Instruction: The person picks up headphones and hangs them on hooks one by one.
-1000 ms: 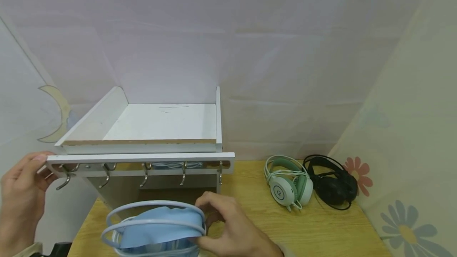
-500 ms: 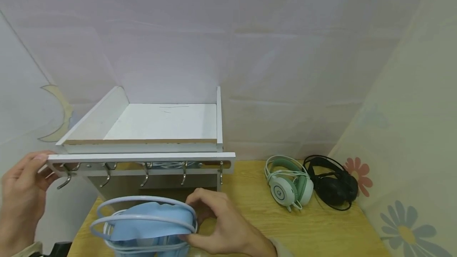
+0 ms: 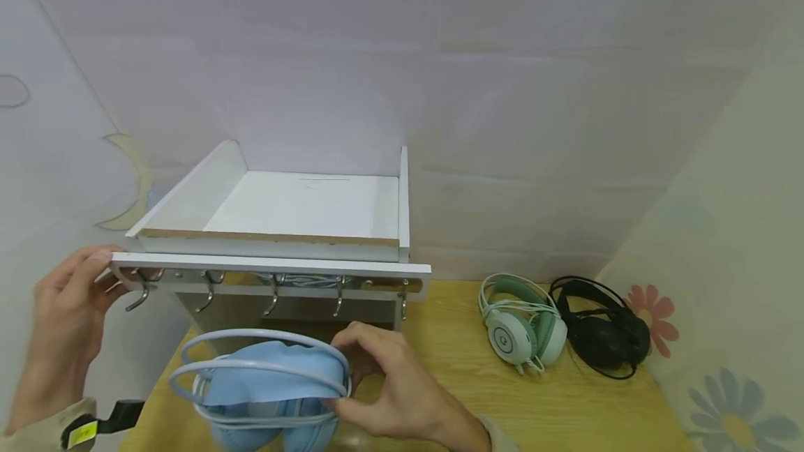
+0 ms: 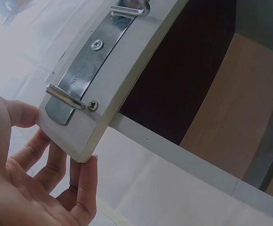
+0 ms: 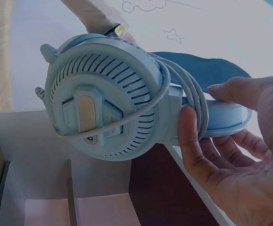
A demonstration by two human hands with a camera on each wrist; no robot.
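Blue headphones (image 3: 276,375) stretch sideways, left from the right hand (image 3: 397,396) and its pinching grip, in front of the hooks (image 3: 274,297); the left hand (image 3: 74,309) holds the rail (image 3: 270,264).

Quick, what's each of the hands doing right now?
Left hand: holding the end of the white hook board.
Right hand: holding the blue headphones.

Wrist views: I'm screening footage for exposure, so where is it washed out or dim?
Left wrist: upper left washed out, metal strip glinting, inside of the shelf dim; right wrist: upper right pale and bright, headset duller but fairly sharp.
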